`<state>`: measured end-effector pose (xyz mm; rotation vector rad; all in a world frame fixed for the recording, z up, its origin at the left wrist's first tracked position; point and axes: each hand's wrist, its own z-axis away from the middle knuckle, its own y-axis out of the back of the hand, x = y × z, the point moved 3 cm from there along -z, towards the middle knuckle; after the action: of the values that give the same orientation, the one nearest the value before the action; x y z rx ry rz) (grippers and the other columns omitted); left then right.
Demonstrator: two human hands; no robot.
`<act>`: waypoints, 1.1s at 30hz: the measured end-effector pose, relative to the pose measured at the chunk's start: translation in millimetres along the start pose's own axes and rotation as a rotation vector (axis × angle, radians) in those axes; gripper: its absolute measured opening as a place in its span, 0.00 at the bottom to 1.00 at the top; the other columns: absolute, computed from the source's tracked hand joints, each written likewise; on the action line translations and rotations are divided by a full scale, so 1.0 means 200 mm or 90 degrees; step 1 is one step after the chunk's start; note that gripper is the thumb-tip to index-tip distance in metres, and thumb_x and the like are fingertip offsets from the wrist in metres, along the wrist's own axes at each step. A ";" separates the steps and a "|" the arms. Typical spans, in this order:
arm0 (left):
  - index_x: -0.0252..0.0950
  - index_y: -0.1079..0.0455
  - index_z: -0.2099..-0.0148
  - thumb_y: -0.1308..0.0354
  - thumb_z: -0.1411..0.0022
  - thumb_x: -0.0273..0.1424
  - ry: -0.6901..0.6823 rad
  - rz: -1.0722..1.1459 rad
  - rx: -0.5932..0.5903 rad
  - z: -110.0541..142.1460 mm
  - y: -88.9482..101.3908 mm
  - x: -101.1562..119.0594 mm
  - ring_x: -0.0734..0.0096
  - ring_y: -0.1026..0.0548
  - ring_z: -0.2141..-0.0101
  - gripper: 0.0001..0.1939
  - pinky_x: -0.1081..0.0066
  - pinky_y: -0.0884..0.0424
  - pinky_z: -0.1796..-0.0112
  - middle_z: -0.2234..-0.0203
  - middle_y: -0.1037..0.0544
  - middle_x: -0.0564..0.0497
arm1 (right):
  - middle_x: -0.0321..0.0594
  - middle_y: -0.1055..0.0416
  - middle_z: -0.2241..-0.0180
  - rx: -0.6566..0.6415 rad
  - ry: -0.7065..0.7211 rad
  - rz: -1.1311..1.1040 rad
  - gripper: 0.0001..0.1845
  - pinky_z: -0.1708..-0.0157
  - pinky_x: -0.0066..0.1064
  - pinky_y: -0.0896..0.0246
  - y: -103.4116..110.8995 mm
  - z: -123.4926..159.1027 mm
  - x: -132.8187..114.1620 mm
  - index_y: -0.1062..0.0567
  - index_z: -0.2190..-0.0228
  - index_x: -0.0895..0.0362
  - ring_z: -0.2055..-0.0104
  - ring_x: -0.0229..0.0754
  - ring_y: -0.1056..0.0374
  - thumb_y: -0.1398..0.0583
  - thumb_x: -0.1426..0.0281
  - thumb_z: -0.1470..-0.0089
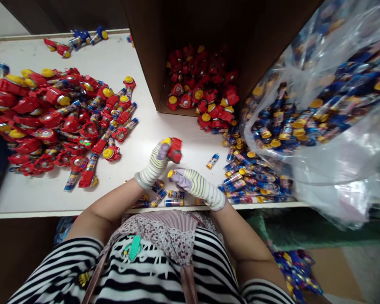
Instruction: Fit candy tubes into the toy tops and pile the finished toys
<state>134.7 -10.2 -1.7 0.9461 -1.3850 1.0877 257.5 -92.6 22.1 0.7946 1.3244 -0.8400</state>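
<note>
**First voice:** You sit at a white table (114,71), with a cardboard box (145,50) open toward you at 12 o'clock and red pieces heaped inside it. At 2 o'clock, a clear plastic bag (332,181) bulges with printed blue tubes. At 9 o'clock lies a big heap of red plastic toys (34,126), many joined to tubes, and at 3 o'clock a spill of loose tubes (250,181) runs along the table.

**Second voice:** And your hands, at the table's center?

**First voice:** Both wear striped knit gloves. The purple-tipped fingers (163,151) of your left hand (153,162) are closed on a red plastic piece (175,150), just above your right hand (198,188). Your right fingers (181,179) curl around a yellow-capped tube (170,173), mostly hidden except for its cap.

**Second voice:** How do they feel to you?

**First voice:** Judging by their look, the red piece is light and stiff, so its chunky body gives you the surest hold. The tube seems light but smooth and could slip, so it's safest to wrap your fingers around its barrel.
</note>
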 end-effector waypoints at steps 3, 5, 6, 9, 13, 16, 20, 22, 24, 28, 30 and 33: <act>0.35 0.33 0.61 0.41 0.43 0.59 0.031 0.127 0.015 -0.03 0.05 0.06 0.69 0.24 0.73 0.30 0.67 0.24 0.69 0.70 0.27 0.50 | 0.40 0.27 0.66 0.146 0.007 0.123 0.21 0.62 0.33 0.33 0.10 0.05 -0.03 0.27 0.57 0.56 0.66 0.40 0.32 0.46 0.51 0.36; 0.35 0.34 0.58 0.36 0.43 0.53 0.011 0.149 0.009 -0.03 0.05 0.08 0.71 0.24 0.72 0.26 0.70 0.24 0.68 0.69 0.27 0.51 | 0.46 0.25 0.58 0.237 0.021 0.244 0.22 0.53 0.39 0.33 0.14 0.06 -0.02 0.28 0.52 0.56 0.57 0.45 0.29 0.47 0.53 0.35; 0.36 0.34 0.56 0.35 0.43 0.51 -0.009 0.154 0.013 -0.02 0.05 0.09 0.73 0.24 0.71 0.25 0.72 0.25 0.68 0.69 0.27 0.52 | 0.48 0.25 0.54 0.256 0.022 0.305 0.22 0.50 0.41 0.34 0.15 0.06 -0.01 0.28 0.50 0.56 0.53 0.48 0.29 0.47 0.54 0.35; 0.36 0.35 0.47 0.30 0.46 0.44 -0.040 0.131 0.001 0.00 0.05 0.09 0.75 0.25 0.69 0.31 0.74 0.25 0.65 0.67 0.26 0.52 | 0.52 0.25 0.49 0.266 0.005 0.432 0.25 0.47 0.43 0.34 0.14 0.03 0.02 0.28 0.47 0.58 0.48 0.52 0.29 0.47 0.55 0.35; 0.35 0.35 0.46 0.28 0.49 0.37 -0.022 0.005 -0.039 0.01 0.05 0.14 0.73 0.24 0.69 0.31 0.75 0.25 0.67 0.66 0.24 0.51 | 0.51 0.24 0.49 0.283 -0.028 0.512 0.26 0.51 0.38 0.31 0.12 0.04 0.07 0.28 0.45 0.59 0.50 0.51 0.26 0.49 0.56 0.34; 0.35 0.36 0.47 0.31 0.46 0.36 -0.013 -0.050 -0.040 0.01 0.06 0.18 0.73 0.23 0.71 0.28 0.76 0.27 0.72 0.67 0.24 0.51 | 0.50 0.23 0.50 0.294 -0.037 0.544 0.26 0.52 0.37 0.31 0.12 0.06 0.09 0.27 0.46 0.58 0.51 0.50 0.25 0.49 0.56 0.34; 0.35 0.36 0.48 0.32 0.44 0.36 -0.040 -0.102 -0.031 -0.01 0.07 0.17 0.72 0.23 0.71 0.25 0.75 0.26 0.71 0.68 0.25 0.52 | 0.50 0.23 0.49 0.308 -0.040 0.575 0.26 0.51 0.36 0.32 0.13 0.07 0.07 0.27 0.45 0.58 0.50 0.50 0.26 0.51 0.56 0.33; 0.34 0.35 0.49 0.32 0.46 0.36 -0.042 -0.135 -0.035 -0.02 0.07 0.14 0.73 0.24 0.71 0.25 0.74 0.26 0.70 0.68 0.25 0.52 | 0.50 0.24 0.48 0.294 -0.056 0.610 0.26 0.52 0.36 0.33 0.13 0.06 0.05 0.27 0.44 0.58 0.50 0.51 0.26 0.50 0.56 0.33; 0.33 0.35 0.49 0.33 0.45 0.36 -0.031 -0.141 -0.040 -0.02 0.07 0.11 0.74 0.25 0.72 0.25 0.74 0.26 0.70 0.68 0.25 0.51 | 0.51 0.24 0.48 0.266 -0.088 0.651 0.26 0.54 0.37 0.33 0.13 0.05 0.03 0.27 0.44 0.58 0.52 0.51 0.25 0.50 0.56 0.33; 0.34 0.35 0.49 0.33 0.45 0.34 -0.009 -0.128 -0.038 0.00 0.06 0.10 0.73 0.24 0.71 0.24 0.73 0.26 0.68 0.69 0.25 0.52 | 0.53 0.23 0.51 0.220 -0.146 0.691 0.24 0.59 0.36 0.34 0.14 0.02 0.01 0.26 0.49 0.58 0.57 0.51 0.24 0.50 0.57 0.33; 0.34 0.35 0.49 0.33 0.45 0.34 -0.015 -0.152 -0.044 0.01 0.06 0.11 0.73 0.24 0.69 0.24 0.73 0.26 0.66 0.67 0.25 0.52 | 0.52 0.23 0.53 0.216 -0.136 0.645 0.22 0.60 0.35 0.35 0.14 0.01 0.02 0.25 0.51 0.57 0.58 0.51 0.25 0.49 0.57 0.35; 0.35 0.33 0.48 0.31 0.45 0.34 -0.032 -0.190 -0.088 0.03 0.08 0.14 0.72 0.24 0.68 0.24 0.73 0.26 0.66 0.67 0.25 0.52 | 0.46 0.24 0.64 0.211 -0.102 0.413 0.23 0.66 0.32 0.37 0.12 0.02 0.07 0.25 0.60 0.57 0.67 0.44 0.29 0.49 0.53 0.36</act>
<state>115.7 -11.6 23.6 1.0454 -1.2927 0.7400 280.6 -84.7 8.4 1.2967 0.7140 -0.5834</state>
